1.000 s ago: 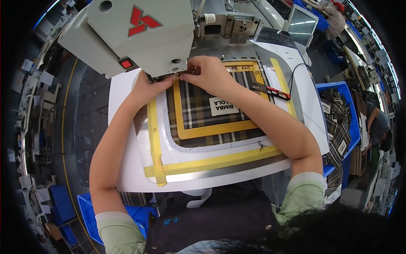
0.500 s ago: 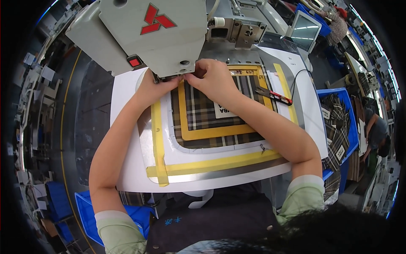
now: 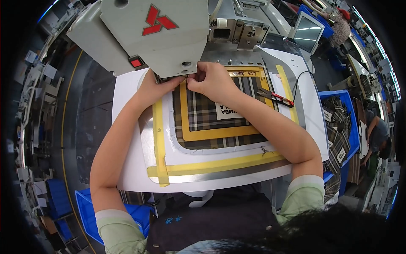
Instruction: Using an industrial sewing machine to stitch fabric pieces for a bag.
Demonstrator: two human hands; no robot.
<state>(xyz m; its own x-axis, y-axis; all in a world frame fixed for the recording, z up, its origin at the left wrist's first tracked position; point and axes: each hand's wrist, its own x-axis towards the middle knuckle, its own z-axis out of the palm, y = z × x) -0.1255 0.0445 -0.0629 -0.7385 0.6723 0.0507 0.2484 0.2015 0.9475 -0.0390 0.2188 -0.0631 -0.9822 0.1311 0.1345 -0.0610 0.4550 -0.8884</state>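
Hands (image 3: 182,82) pinch at smooth grey machine head (image 3: 144,34).

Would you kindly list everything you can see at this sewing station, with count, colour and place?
Industrial sewing machine head: one, pale grey, top centre over the work.
Plaid fabric piece: one, brown and cream check, inside the frame.
Yellow rectangular template frame: one, around the fabric.
White label patch: one, on the fabric beside the right wrist.
Red-handled snips: one, right of the frame.
White worktable: one, under the template.
Blue plastic bin: one, right, holding plaid pieces.
Small monitor screen: one, top right.
Left hand: at the needle area, under the machine head.
Right hand: fingers pinched beside the needle.
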